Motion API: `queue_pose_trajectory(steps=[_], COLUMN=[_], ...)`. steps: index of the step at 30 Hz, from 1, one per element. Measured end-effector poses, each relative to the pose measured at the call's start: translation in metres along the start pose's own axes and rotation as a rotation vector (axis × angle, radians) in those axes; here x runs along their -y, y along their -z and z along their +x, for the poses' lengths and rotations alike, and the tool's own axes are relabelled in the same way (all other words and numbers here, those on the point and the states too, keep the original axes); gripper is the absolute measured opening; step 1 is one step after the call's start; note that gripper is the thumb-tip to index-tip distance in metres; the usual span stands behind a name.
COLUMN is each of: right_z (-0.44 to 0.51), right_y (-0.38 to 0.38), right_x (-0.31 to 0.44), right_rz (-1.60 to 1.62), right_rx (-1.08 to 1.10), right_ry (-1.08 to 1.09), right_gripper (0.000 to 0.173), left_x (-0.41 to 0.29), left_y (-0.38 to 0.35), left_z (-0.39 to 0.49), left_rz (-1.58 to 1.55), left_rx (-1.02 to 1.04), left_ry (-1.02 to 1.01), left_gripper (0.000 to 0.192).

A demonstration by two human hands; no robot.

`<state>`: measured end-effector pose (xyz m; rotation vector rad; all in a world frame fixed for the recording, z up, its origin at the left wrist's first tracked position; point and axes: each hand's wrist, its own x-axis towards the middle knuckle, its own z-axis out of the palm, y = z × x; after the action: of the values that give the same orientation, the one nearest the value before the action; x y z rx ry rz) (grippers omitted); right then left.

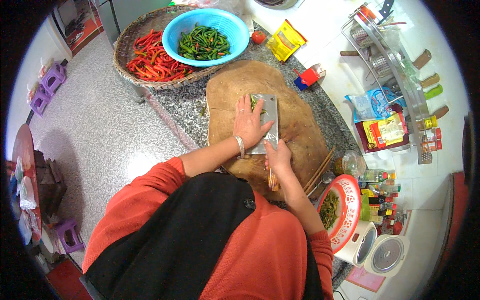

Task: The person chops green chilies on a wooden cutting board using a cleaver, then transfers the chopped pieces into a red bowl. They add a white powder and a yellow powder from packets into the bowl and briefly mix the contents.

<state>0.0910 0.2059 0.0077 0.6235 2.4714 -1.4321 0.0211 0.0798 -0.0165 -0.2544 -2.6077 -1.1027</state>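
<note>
My right hand point(278, 155) grips a kitchen cleaver point(269, 112) at its handle end. The broad blade lies flat on a thick wooden chopping board point(232, 78). Across the blade's left side rests my left hand point(248, 123), its fingers spread and thumb on the metal. Some green chilli pieces point(254, 102) show between and beside those fingers; what lies beneath the palm is hidden. Beside the board's right edge is a red-and-white enamel basin point(350, 210) with cut green chillies point(330, 209) inside.
A wicker basket point(122, 56) of red chillies point(157, 62) supports a blue colander point(210, 15) with whole green chillies point(204, 43). Near the wall stand a tomato point(258, 37), a yellow packet point(286, 40) and a red box point(309, 77). Wooden chopsticks point(319, 170) lie on the board's right; bottles point(375, 175) stand beyond.
</note>
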Motion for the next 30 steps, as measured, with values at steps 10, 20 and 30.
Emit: queue_pose_trajectory(steps=[10, 20, 30], right_z=[-0.010, -0.058, -0.156], right_y=[-0.016, 0.018, 0.126], right_x=[0.010, 0.006, -0.048], right_rz=[0.102, 0.248, 0.490], right_rx=[0.048, -0.157, -0.671], right_ry=[-0.034, -0.094, -0.076], right_gripper=[0.029, 0.024, 0.028], left_x=[0.004, -0.056, -0.232], left_y=[0.004, 0.007, -0.061], left_z=[0.006, 0.004, -0.036], left_rz=[-0.004, -0.072, -0.420], left_rx=[-0.018, 0.061, 0.316], left_ry=[-0.013, -0.258, -0.845], left_gripper=[0.064, 0.059, 0.055])
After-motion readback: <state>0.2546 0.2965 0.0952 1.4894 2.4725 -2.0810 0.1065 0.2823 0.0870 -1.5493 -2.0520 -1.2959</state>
